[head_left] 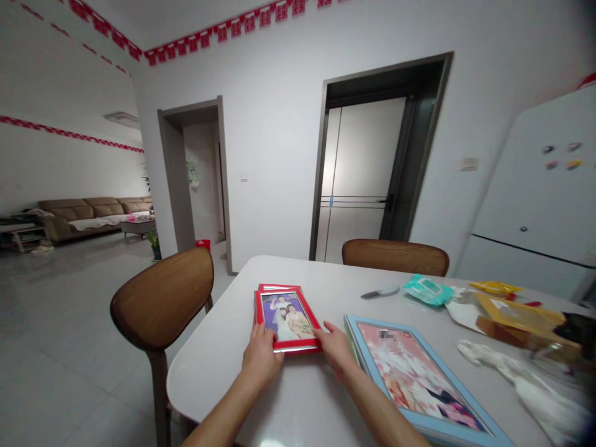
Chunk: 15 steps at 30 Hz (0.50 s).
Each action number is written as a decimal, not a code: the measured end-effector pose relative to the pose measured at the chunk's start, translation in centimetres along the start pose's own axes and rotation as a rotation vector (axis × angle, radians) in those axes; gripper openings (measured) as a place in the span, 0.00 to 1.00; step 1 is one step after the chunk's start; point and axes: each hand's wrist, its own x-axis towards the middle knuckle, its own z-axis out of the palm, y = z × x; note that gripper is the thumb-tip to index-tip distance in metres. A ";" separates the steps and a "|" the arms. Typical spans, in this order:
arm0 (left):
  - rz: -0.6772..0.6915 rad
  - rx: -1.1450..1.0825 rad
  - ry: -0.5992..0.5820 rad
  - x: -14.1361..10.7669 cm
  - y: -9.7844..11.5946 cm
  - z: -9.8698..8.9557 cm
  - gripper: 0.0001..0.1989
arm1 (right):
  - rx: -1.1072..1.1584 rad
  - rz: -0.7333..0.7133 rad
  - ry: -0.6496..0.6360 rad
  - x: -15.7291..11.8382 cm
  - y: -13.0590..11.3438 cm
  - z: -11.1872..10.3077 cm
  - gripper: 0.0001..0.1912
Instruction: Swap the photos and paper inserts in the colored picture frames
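A red picture frame [287,318] with a photo of two people lies on top of another red frame on the white table, near its left end. My left hand [263,355] grips the front left corner of the red frame, its thumb over the edge. At the front right corner, my right hand [336,347] holds the frame between thumb and fingers; its fingertips are partly hidden. A larger light blue frame [421,379] with a pinkish photo lies to the right of my right hand, on top of something else flat.
On the table [242,310] are a knife [379,292], a teal wipes packet [427,290], a yellow packet [521,313] and a crumpled white cloth [516,379] at the right. Wooden chairs stand left [165,298] and behind [395,256].
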 end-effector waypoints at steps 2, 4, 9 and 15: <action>-0.004 -0.072 -0.009 -1.2 0.7 -0.2 0.12 | 0.080 0.010 -0.036 -1.1 -0.8 -0.3 0.26; -0.005 -0.134 -0.025 -2.3 1.5 -0.4 0.13 | 0.215 -0.026 -0.070 -3.1 -2.2 -0.8 0.27; 0.059 -0.758 -0.095 -4.6 4.6 -2.2 0.25 | 0.192 -0.208 0.025 -9.4 -6.1 -1.9 0.32; -0.009 -1.412 -0.129 -7.9 5.7 -4.8 0.36 | -0.311 -0.813 -0.079 -14.9 -4.1 -2.0 0.24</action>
